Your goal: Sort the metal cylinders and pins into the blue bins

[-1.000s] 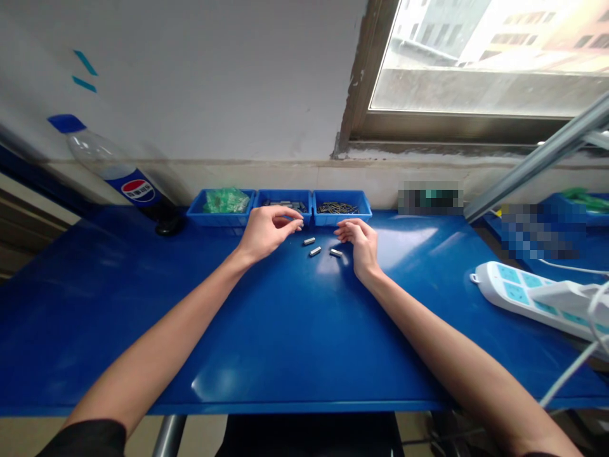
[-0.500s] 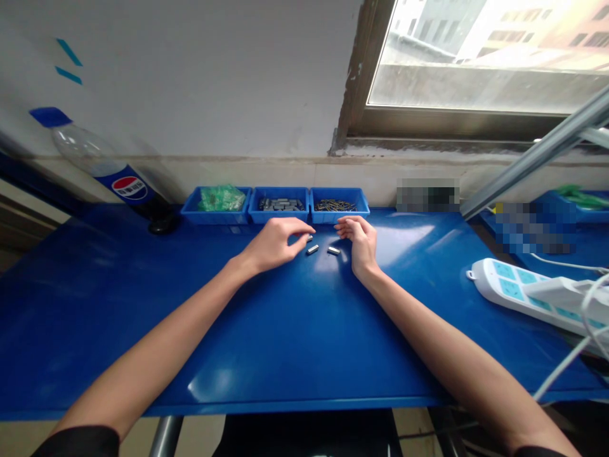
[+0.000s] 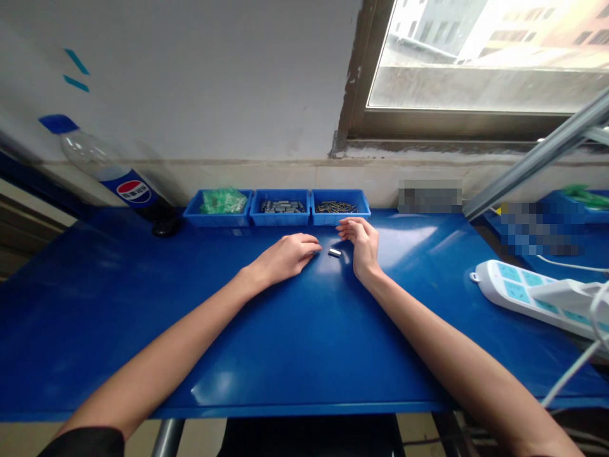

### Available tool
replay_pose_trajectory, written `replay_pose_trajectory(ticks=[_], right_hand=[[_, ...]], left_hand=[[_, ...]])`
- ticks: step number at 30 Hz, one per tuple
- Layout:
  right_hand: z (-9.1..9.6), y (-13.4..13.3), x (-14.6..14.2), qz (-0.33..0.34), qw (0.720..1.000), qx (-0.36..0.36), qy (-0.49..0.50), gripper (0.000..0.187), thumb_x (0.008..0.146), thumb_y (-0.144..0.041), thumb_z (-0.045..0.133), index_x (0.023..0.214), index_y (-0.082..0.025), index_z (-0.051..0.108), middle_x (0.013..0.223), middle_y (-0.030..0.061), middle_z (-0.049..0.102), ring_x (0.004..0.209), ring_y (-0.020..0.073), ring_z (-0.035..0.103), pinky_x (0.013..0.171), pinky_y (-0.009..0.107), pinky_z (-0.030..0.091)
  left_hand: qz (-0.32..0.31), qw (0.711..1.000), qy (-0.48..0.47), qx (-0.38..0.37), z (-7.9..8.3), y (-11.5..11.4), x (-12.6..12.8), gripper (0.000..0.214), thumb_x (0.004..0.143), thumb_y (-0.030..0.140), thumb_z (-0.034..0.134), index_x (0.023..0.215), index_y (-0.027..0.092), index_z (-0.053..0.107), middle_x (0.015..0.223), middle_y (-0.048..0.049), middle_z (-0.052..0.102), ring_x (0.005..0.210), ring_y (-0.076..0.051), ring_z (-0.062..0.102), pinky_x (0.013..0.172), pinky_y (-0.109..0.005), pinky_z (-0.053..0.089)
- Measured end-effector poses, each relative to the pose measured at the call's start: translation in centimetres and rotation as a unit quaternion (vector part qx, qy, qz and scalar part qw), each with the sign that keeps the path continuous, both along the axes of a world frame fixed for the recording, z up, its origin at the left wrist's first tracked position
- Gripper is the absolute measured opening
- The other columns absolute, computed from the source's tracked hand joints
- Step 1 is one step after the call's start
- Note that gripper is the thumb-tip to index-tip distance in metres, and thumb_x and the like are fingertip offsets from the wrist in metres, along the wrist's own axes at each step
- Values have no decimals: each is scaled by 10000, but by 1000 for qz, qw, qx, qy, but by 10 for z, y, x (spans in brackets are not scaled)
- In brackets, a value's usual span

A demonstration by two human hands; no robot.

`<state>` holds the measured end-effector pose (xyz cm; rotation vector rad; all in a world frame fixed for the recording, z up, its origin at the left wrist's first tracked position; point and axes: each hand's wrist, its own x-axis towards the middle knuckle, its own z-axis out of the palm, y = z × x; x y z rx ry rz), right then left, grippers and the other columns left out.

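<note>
My left hand [image 3: 292, 258] lies low over the blue table, fingers curled together and pointing right. Whatever is under or between its fingertips is hidden. Just right of those fingertips, one short silvery hex standoff [image 3: 334, 252] rests on the tabletop. My right hand [image 3: 362, 246] stands on its edge beyond the standoff, palm facing left. Its fingers are loosely bent and slightly apart, and nothing shows in them. Behind the hands, a blue bin [image 3: 280, 219] holds several similar metal standoffs. The bin [image 3: 340, 219] to its right holds many thin screws.
A third blue bin [image 3: 216, 220] contains green plastic bags. At the left, a cola bottle [image 3: 124, 184] stands near the wall. A white power strip [image 3: 523, 289] with cables lies at the right, below a slanted metal bar [image 3: 528, 155].
My left hand has come down and slightly nearer, covering the spot where two standoffs showed. The standoff near my right hand stays visible. My right hand has hardly moved.
</note>
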<state>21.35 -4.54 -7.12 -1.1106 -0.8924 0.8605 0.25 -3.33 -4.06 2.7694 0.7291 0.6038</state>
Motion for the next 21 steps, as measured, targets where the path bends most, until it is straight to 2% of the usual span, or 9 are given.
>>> replay_pose_trajectory(ticks=[4,8,10,14,17,21], right_hand=[[2,-1,-1,5,1000,1,4,185,833,-321,598,810,-200,737,744,36,743,674,180,628,648,312,469],[3,-2,-1,5,1000,-3,-2,183,837,-327,591,803,-207,725,742,33,737,679,182,628,652,313,472],[3,-2,-1,5,1000,-6,-8,184,838,-331,586,804,-211,721,744,32,736,680,183,628,653,315,474],[3,-2,-1,8,1000,-7,-8,185,841,-330,592,815,-209,729,745,34,739,682,185,630,655,316,471],[3,-3,-1,10,1000,-2,-6,184,843,-316,592,817,-204,736,745,37,740,684,185,632,655,315,467],[4,-4,-1,13,1000,-4,-4,181,840,-308,590,802,-203,732,734,37,736,674,184,627,650,315,463]], left_hand=[[2,999,-43,-33,8,0,-2,274,958,81,576,1107,169,788,1118,-116,790,1061,-238,744,956,-367,604],[4,987,-107,-117,19,-4,0,249,960,141,610,1122,201,789,1137,-85,797,1069,-221,750,981,-351,596],[24,972,-152,-180,22,-6,3,234,955,199,641,1139,204,785,1135,-80,802,1035,-215,764,945,-339,613],[64,919,-246,-303,23,-7,6,318,858,293,781,1146,160,770,1050,-100,812,952,-226,785,866,-343,645],[71,909,-254,-324,23,-5,4,257,824,305,814,1024,145,792,1025,-107,814,938,-229,784,894,-356,638],[79,916,-240,-312,25,-1,2,223,905,341,732,1008,160,812,1022,-104,817,936,-218,780,870,-335,630]])
